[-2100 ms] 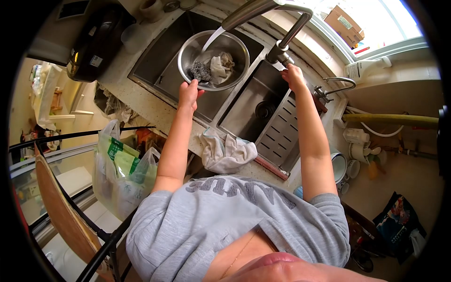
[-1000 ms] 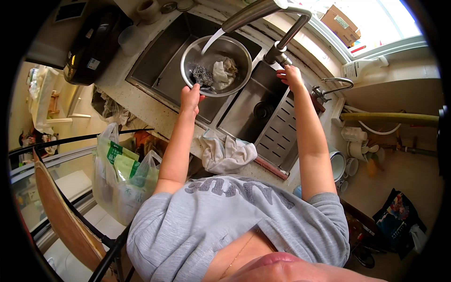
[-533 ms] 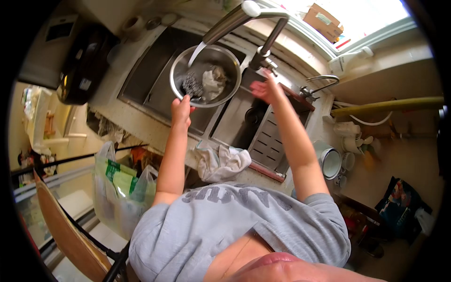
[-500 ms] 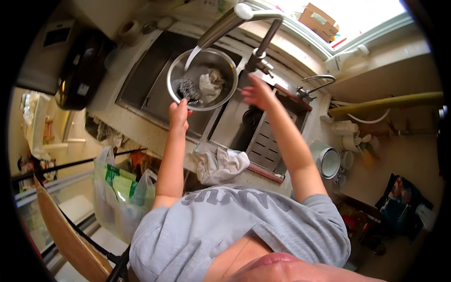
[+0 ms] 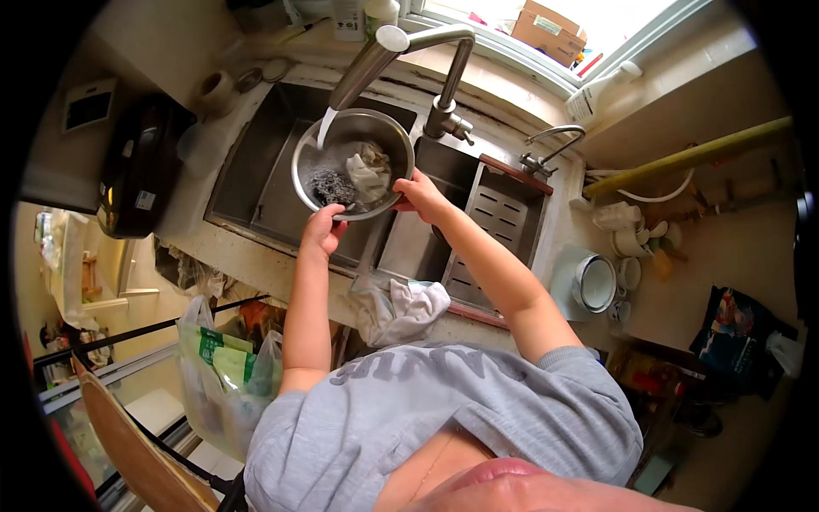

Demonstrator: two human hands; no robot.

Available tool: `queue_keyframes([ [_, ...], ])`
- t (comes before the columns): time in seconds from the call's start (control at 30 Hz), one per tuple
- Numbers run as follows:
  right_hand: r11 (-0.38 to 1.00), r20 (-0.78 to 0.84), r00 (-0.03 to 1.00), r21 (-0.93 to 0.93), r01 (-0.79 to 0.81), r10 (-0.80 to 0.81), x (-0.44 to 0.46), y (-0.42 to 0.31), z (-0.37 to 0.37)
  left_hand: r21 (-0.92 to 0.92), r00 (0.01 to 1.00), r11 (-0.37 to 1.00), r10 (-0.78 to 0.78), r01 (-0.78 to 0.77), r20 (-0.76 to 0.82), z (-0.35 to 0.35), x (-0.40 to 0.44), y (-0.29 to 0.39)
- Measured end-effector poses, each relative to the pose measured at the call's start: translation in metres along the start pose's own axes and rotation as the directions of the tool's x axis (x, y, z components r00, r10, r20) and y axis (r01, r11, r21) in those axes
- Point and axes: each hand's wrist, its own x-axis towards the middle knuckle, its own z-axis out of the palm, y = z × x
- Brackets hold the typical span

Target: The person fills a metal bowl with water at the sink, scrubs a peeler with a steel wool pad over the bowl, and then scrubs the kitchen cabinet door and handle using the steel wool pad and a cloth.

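Note:
A round stainless steel bowl is held under the running faucet, over the left sink basin. My left hand grips its near rim, thumb on top. At the right side of the rim, my right hand is closed on the bowl too. Inside lie a dark steel wool scrubber and a crumpled whitish cloth. Water runs from the spout into the bowl. The fingers under the bowl are hidden.
The right basin holds a slotted metal tray. A crumpled white cloth lies on the front counter edge. A small second tap stands at right, near a white enamel pot. A plastic bag hangs at left.
My right hand has moved left from beside the faucet's base and taken hold of the bowl's right rim. My left hand still holds the near rim. The whole view has shifted slightly.

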Motion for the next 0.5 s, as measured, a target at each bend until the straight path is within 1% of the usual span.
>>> queue_keyframes([
  [0.03,1.0,0.019,1.0,0.005,-0.005,0.004,0.001,0.003,-0.002,0.006,0.999,1.0,0.024,-0.024,-0.043,0.002,-0.002,-0.002],
  [0.1,1.0,0.041,0.999,0.002,0.027,-0.027,-0.007,0.002,-0.001,0.005,0.995,0.997,0.081,-0.081,-0.065,-0.001,0.004,-0.012],
  [0.13,0.999,0.044,0.999,-0.041,0.029,-0.027,0.004,0.015,-0.009,-0.048,0.995,0.996,0.077,-0.081,-0.067,0.003,0.0,-0.015],
  [0.17,0.996,0.061,0.996,-0.052,0.07,-0.066,-0.002,0.011,-0.01,-0.082,0.992,0.992,0.083,-0.091,-0.098,0.006,-0.001,-0.021],
  [0.23,0.993,0.016,0.996,-0.079,0.091,-0.09,-0.01,0.005,-0.016,-0.134,0.988,0.984,0.102,-0.118,-0.118,0.013,-0.001,-0.032],
  [0.3,0.998,-0.048,0.997,0.012,0.06,-0.06,-0.001,0.014,-0.037,-0.13,0.981,0.981,0.124,-0.143,-0.147,0.023,-0.013,-0.034],
  [0.33,0.998,-0.062,0.996,0.005,0.065,-0.065,-0.005,0.013,-0.044,-0.106,0.977,0.982,0.138,-0.157,-0.165,0.024,-0.011,-0.038],
  [0.37,0.998,-0.075,0.996,-0.026,0.049,-0.051,-0.009,0.009,-0.05,-0.135,0.977,0.98,0.121,-0.145,-0.176,0.025,-0.01,-0.039],
  [0.43,0.997,-0.123,0.99,-0.043,0.069,-0.074,-0.008,0.013,-0.065,-0.188,0.977,0.974,0.088,-0.125,-0.194,0.029,-0.011,-0.041],
  [0.47,0.996,-0.181,0.979,-0.041,0.083,-0.089,-0.01,0.012,-0.069,-0.201,0.977,0.973,0.076,-0.116,-0.197,0.032,-0.013,-0.041],
  [0.5,0.991,-0.226,0.965,-0.004,0.135,-0.132,-0.009,0.013,-0.074,-0.202,0.978,0.972,0.08,-0.12,-0.194,0.033,-0.014,-0.043],
])
